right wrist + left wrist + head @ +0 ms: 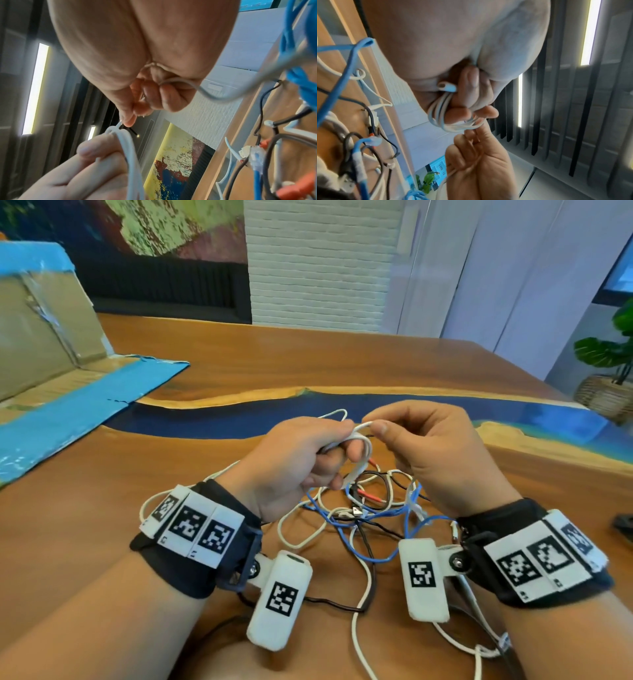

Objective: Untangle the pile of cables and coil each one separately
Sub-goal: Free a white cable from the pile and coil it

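Note:
My left hand [337,441] grips a small coil of white cable [363,450], held up above the table. The loops [439,115] pass round its curled fingers in the left wrist view. My right hand [376,428] pinches a strand of the same white cable at the top of the coil, thumb against forefinger [127,120]. The same cable's thin tail [202,92] trails from that hand's curled fingers toward the pile. Under both hands lies the tangled pile [370,508]: a blue cable [387,558], a black cable [342,606], more white cable [358,621] and red connectors [371,497].
The pile rests on a wooden table [239,361] with a blue resin band [291,409]. An opened cardboard box [44,337] with blue tape lies at the far left. A small black object [623,527] sits at the right edge, a potted plant [606,361] beyond it.

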The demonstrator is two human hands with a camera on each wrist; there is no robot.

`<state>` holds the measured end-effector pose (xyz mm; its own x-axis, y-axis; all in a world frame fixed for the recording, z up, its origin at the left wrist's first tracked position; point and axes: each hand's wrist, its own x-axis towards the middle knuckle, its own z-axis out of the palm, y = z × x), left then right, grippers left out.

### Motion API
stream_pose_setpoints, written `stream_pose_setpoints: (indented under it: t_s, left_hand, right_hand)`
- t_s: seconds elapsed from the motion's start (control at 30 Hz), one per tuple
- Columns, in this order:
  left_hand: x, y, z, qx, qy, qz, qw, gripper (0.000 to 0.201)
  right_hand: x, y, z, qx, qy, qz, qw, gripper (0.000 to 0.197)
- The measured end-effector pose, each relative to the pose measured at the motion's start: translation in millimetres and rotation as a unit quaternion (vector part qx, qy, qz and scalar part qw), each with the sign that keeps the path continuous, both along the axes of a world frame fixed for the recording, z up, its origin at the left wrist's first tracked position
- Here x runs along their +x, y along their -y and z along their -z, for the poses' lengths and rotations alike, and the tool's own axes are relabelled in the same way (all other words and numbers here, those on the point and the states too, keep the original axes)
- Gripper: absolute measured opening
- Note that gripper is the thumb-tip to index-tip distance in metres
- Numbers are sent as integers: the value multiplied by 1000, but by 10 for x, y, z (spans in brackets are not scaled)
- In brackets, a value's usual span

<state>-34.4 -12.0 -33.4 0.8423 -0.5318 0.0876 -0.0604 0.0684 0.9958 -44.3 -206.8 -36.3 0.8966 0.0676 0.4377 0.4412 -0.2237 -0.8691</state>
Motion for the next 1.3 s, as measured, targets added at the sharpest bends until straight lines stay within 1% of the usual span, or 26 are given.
stream_pose_setpoints:
  t_s: [0.1, 0.2, 0.27, 0.4, 0.53, 0.6, 0.67, 0.77, 0.83, 0.9, 0.97, 1.03, 1.1, 1.2, 1.3]
  left_hand:
    - [-1, -21, -23, -62, -43, -2, 997, 46]
    - [7, -19, -33, -97, -62, -9, 993, 45]
    - [7, -14, -46, -98, -58, -22, 993, 44]
    - [5, -19, -56, -88, -39, -33, 995, 43]
    - [-17, -3, -47, -94, -42, -12, 995, 43]
    - [-21, 10, -42, -101, -45, 3, 994, 43]
    - [-18, 19, -31, -105, -49, 9, 993, 42]
    - [-10, 33, -12, -111, -57, -1, 992, 42]
    - [13, 32, -2, -115, -60, -17, 991, 43]
    - [48, 23, 7, -123, -61, -31, 990, 43]
    - [71, 11, 19, -125, -62, -37, 990, 43]
    - [78, 5, 29, -111, -58, -37, 991, 42]
    - [86, 1, 30, -97, -52, -34, 993, 41]
    - [102, -15, 15, -89, -44, -32, 995, 41]
    - [85, 9, 29, -90, -48, -30, 994, 41]
  right_hand:
    - [19, -1, 31, 38, -21, -4, 999, 22]
    - [34, 4, 52, 26, -43, 9, 999, 20]
    - [29, -5, 44, 7, -54, 11, 998, 17]
    - [15, 0, 25, -26, -49, -11, 998, 19]
    - [16, -30, 47, -30, -2, 43, 999, 11]
    - [8, -83, 71, -4, 2, 56, 998, 6]
    - [-8, -133, 80, 48, -24, 49, 997, 5]
    - [0, -153, 93, 112, -69, -6, 991, 16]
    - [-3, -164, 97, 127, -101, -50, 985, 26]
    - [-21, -193, 97, 129, -119, -84, 981, 28]
    - [-26, -224, 119, 114, -112, -82, 984, 21]
    - [-4, -242, 165, 107, -96, -55, 988, 18]
    - [11, -252, 184, 125, -94, -39, 987, 18]
    - [3, -266, 131, 187, -123, -64, 972, 34]
    - [-50, -276, 57, 257, -159, -140, 943, 41]
